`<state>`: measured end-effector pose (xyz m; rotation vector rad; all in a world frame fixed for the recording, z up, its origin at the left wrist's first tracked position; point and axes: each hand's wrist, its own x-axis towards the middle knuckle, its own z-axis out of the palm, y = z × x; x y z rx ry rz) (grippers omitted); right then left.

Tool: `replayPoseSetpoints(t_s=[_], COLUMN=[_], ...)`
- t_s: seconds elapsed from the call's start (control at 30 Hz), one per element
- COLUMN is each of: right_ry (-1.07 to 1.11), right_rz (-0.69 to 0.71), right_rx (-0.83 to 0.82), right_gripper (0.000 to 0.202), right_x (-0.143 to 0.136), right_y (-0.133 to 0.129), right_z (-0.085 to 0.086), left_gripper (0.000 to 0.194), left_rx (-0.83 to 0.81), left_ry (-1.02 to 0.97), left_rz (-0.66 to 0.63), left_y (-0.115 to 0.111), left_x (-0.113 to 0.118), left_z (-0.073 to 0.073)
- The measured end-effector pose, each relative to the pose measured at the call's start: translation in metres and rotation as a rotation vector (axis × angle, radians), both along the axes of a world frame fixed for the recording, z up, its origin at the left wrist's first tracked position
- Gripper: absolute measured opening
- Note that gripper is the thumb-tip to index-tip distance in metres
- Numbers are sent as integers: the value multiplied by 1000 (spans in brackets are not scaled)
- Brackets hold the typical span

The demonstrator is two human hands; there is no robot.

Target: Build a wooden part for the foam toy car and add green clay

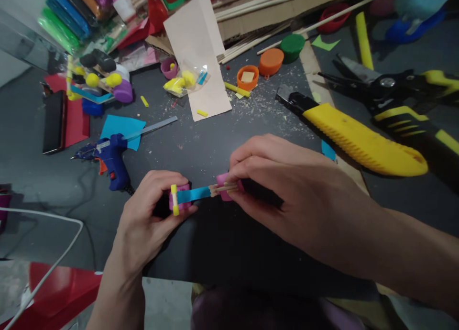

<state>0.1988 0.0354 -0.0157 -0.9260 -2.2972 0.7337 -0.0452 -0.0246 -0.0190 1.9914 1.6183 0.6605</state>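
Note:
My left hand [147, 215] grips a small pink block [184, 194] between thumb and fingers. A short yellow tube [175, 199] stands across the block's left end. From the block a blue paper strip [195, 193] runs right to a second pink piece [223, 181]. Over that piece, my right hand [272, 186] pinches several short thin wooden sticks [224, 188], their left ends touching the strip. My right fingertips partly hide the sticks and the second pink piece.
A blue glue gun [114, 160] lies left, beside blue paper [132, 126]. A yellow utility knife [362, 136] and pliers [387, 88] lie right. Behind are orange caps [271, 62], a cream card [197, 38] and a small assembled model [98, 81]. A white cable [53, 215] crosses the left edge.

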Motion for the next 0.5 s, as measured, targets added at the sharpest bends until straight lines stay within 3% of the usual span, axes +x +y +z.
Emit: replayPoseSetpoints(t_s=[0.5], right_ry=[-4], right_rz=[-1], right_rx=[7], right_gripper=[13], right_x=[-1], right_y=[2], right_z=[-1], left_gripper=[30], left_rx=[-2], left_ry=[-6], left_rz=[-2], left_y=[0], left_x=[0], left_z=[0])
